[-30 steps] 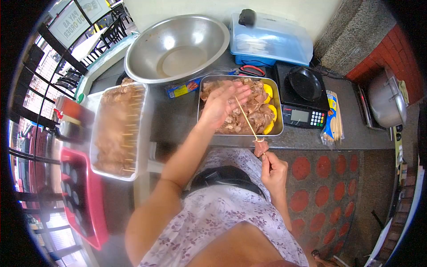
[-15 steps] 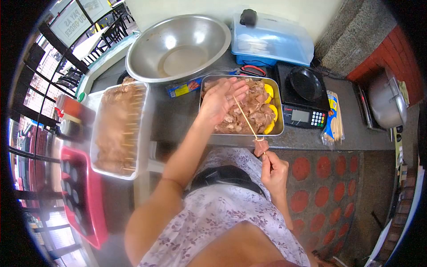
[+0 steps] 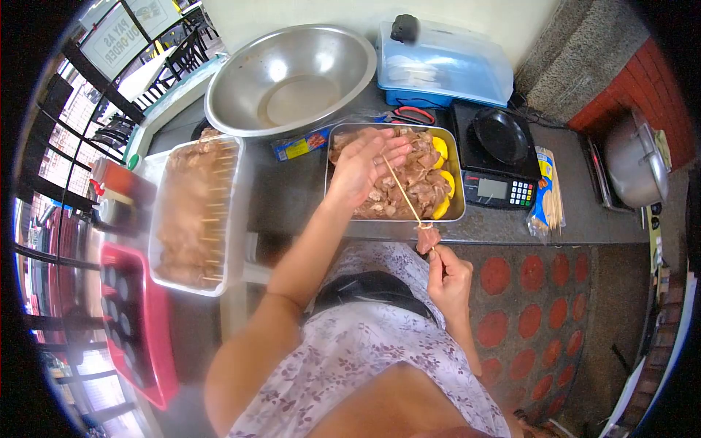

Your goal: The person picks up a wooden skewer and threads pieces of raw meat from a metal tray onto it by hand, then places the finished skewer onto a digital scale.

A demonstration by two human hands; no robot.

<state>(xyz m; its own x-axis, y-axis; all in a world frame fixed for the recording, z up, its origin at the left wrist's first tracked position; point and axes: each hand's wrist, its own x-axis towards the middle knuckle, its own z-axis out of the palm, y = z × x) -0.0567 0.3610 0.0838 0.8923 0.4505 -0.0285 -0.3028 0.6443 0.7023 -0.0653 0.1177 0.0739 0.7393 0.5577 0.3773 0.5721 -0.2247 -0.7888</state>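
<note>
My left hand (image 3: 359, 169) is over the metal tray (image 3: 394, 220), palm up with fingers stretched out. The upper end of a thin bamboo skewer (image 3: 401, 187) rests against its fingers. From there the skewer slants down past the tray's front edge to a piece of raw meat (image 3: 428, 238) threaded low on it. Just below the meat, my right hand (image 3: 450, 283) pinches the skewer's lower end between thumb and finger. Raw meat pieces (image 3: 420, 191) fill much of the tray, with yellow pieces (image 3: 443, 191) along its right side.
On the left sits a white container (image 3: 232, 219) of skewered meat. A large steel bowl (image 3: 292, 95) and a blue lidded box (image 3: 445, 69) stand behind. Right of the tray are a digital scale (image 3: 496, 190) with a black dish (image 3: 501, 137), a skewer pack (image 3: 546, 193) and a steel pot (image 3: 637, 164).
My left hand's fingers look slightly more bent around the skewer's upper end. The right hand, skewer and meat stay almost where they were.
</note>
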